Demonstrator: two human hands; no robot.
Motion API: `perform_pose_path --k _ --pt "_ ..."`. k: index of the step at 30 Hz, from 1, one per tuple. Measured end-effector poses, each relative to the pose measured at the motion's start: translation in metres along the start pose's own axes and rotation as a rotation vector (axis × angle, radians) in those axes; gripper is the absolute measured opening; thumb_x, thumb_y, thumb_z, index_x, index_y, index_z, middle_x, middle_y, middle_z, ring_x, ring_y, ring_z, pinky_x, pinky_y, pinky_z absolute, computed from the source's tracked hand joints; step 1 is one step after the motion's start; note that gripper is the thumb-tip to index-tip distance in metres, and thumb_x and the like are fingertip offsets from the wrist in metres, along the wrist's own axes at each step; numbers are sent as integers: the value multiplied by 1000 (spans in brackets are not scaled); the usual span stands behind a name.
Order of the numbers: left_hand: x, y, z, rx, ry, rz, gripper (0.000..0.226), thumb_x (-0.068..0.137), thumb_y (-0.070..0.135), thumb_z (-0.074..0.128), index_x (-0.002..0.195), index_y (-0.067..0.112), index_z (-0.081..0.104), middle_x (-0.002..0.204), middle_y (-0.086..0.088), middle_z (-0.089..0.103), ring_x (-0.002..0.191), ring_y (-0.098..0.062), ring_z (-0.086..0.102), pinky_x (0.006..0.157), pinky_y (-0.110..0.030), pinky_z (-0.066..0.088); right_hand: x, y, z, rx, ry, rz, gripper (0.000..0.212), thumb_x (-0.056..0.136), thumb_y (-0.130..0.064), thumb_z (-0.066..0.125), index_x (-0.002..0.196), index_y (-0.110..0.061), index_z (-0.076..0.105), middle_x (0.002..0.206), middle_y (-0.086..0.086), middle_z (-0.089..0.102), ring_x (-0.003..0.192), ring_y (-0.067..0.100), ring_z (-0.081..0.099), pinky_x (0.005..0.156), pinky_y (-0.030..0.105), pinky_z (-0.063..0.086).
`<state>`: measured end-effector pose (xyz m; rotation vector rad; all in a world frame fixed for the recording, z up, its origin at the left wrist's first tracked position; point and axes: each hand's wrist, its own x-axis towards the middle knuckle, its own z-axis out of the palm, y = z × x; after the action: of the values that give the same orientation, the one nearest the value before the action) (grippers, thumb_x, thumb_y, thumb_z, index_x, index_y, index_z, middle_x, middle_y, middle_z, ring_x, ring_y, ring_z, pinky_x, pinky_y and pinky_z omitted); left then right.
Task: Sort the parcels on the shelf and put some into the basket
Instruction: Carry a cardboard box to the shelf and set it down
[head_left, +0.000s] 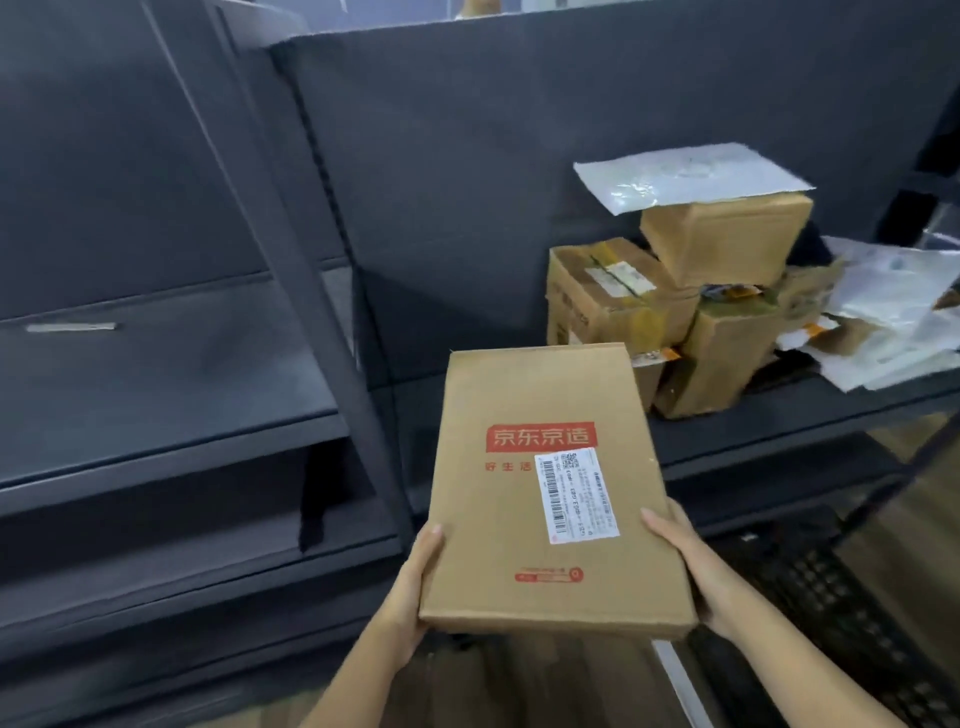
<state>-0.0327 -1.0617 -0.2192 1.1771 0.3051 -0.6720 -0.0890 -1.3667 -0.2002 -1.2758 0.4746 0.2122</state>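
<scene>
Head camera: a flat cardboard parcel (553, 488) bearing a red printed logo and a white shipping label (577, 496) was held in mid-air in front of the dark metal shelf (779, 415), just below and left of the heap of parcels stacked there. It was gripped by both bare hands at its near end, the left hand (410, 597) clasped on the left edge and the right hand (696, 571) on the right edge, thumbs laid on the top face. On the shelf, worn brown boxes (623, 291) were piled against one another, a smaller box (727, 239) perched on top under a pale plastic mailer (691, 174), with more mailers (893, 317) spread to the right of the heap. A dark mesh basket (831, 597) appeared to sit below the shelf, right of the held parcel, though its shape was blurred. The step in hand was judged to be the sorting of this parcel, label up for reading. The next move was thought to call for a swing down and to the right, if the basket was its destination.
</scene>
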Motion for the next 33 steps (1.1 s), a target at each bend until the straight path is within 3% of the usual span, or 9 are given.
perform_pose_path --k 5,12,15,19,22,27,30,33 --pt "-10 -2 -3 -128 122 68 67 74 58 62 127 18 58 116 -8 71 103 -25 70 67 -29 59 46 -26 15 -98 -163 55 67 73 -45 65 134 -34 40 116 6 67 102 24 67 76 38 54" --pt "3 2 23 -194 223 122 61 77 54 58 124 14 59 110 -10 73 95 -25 72 62 -27 58 84 -52 6 -165 -263 74 69 73 -49 63 135 -37 36 121 8 61 109 28 62 87 44 51" --pt "15 6 31 -191 255 114 61 77 55 59 123 15 59 109 -10 73 95 -25 72 63 -29 59 96 -61 1 -181 -283 76 71 72 -50 63 135 -36 34 122 8 60 109 27 61 84 43 52" --pt "30 16 40 -175 285 156 58 75 56 60 119 17 61 107 -9 74 92 -23 73 62 -28 58 109 -79 -2 -194 -274 29 75 72 -46 64 139 -31 34 119 4 63 105 23 64 80 38 52" --pt "36 26 38 -213 287 186 55 72 52 62 113 15 64 102 -9 75 83 -24 74 57 -30 57 110 -94 4 -171 -285 -45 78 73 -45 69 141 -37 33 121 1 63 104 21 66 82 39 54" --pt "48 46 25 -351 246 164 47 64 43 62 96 9 65 83 -14 74 66 -30 71 59 -36 56 99 -118 35 -259 -208 -214 108 50 -66 77 143 -44 27 140 1 42 122 25 53 102 53 44" --pt "56 54 20 -385 218 181 48 65 42 61 98 8 65 85 -16 74 68 -32 71 60 -39 58 93 -126 49 -319 -162 -282 114 44 -71 74 143 -47 24 140 -6 32 125 21 46 103 52 42" --pt "60 64 23 -359 204 188 50 66 44 60 101 9 64 88 -16 74 71 -32 71 61 -39 57 96 -131 48 -284 -154 -276 116 44 -70 77 144 -46 24 141 -4 36 123 22 49 103 51 43"
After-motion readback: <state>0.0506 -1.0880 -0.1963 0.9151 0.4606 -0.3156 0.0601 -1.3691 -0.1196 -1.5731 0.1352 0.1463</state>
